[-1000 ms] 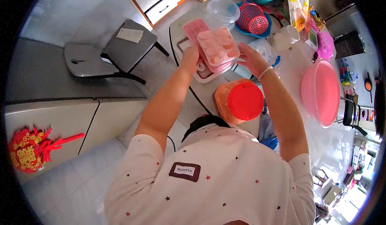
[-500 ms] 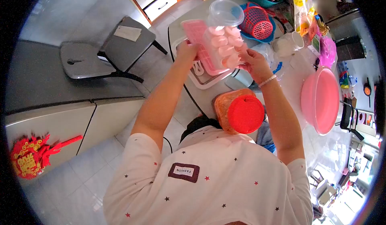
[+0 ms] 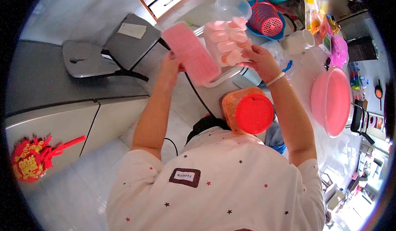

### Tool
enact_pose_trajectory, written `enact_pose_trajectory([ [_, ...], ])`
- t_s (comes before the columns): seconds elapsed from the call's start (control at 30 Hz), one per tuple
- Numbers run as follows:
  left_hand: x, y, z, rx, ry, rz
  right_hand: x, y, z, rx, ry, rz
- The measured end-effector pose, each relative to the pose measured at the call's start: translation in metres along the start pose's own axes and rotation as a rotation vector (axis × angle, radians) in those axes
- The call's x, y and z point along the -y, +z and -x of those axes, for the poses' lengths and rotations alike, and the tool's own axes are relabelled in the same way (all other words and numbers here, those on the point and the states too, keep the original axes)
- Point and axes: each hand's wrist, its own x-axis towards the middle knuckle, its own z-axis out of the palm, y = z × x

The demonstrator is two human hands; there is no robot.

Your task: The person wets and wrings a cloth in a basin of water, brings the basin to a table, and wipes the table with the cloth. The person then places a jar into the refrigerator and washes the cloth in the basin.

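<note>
My left hand (image 3: 170,68) is closed on the near-left edge of a pink rectangular plastic tray (image 3: 192,53), tilted with its flat, frosted face toward me. My right hand (image 3: 262,62) grips the lower right corner of a translucent ice-pop mould (image 3: 226,36) with several rounded pink parts in rows. The two pieces are apart at the top and close together lower down. Both are held above a white-rimmed tray (image 3: 225,77) on the table, which they largely hide.
A red round lid (image 3: 254,114) rests on an orange container (image 3: 231,103) near my body. Farther back are a clear bowl (image 3: 233,8), a red basket (image 3: 267,18) and a white jar (image 3: 299,41). A pink basin (image 3: 331,102) stands at right; a grey chair (image 3: 130,37) is at left.
My left hand has moved left and lifted the pink tray away from the mould, turning its flat face toward me. My right hand still holds the mould, now tilted slightly differently.
</note>
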Motion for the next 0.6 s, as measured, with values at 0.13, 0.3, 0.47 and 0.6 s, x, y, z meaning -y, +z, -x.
enact_pose_trajectory([
  [0.13,0.016,0.034,0.014,0.056,-0.037,0.047,-0.023,0.007,-0.026,0.102,-0.021,0.243],
  [0.3,0.047,0.022,-0.003,-0.168,0.204,-0.735,-0.041,-0.012,-0.035,-0.046,-0.112,0.647],
  [0.47,0.05,0.042,0.013,-0.176,-0.044,0.115,-0.047,-0.014,-0.025,0.018,0.01,0.422],
  [0.6,0.074,0.026,-0.005,-0.063,-0.189,0.269,-0.043,-0.012,-0.019,0.104,0.016,0.491],
])
